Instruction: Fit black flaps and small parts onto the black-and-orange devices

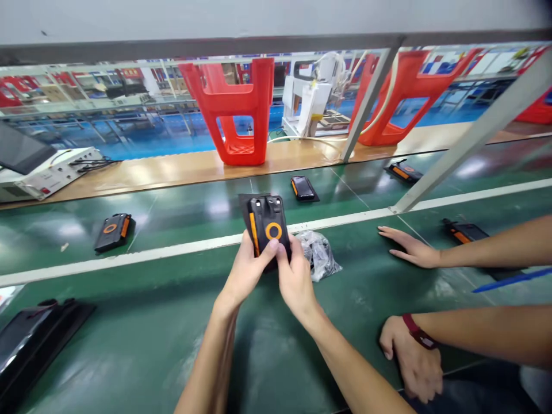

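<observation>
Green tabletop (172,356) spreads under your arms, crossed by a raised white strip (194,244), with two red stools (241,109) (397,95) upended on the wooden ledge (155,175) beyond. Your left hand (239,273) and right hand (297,282) are both closed on one black device (273,215), held above the table, its orange ring facing you and your thumbs side by side on its lower end. Judging by this, you have picking up and turning its back towards you done; setting it down is left. Whether anything on it has been fitted or checked, you cannot tell from here. Just beside your right hand lies a crumpled clear bag (321,256), contents unclear. Further out, one similar device (112,231) rests ring up at left, another (304,188) screen up ahead; how finished either is does not show. At right, a co-worker's two hands (409,248) (414,356) rest on the table, apart from yours.
</observation>
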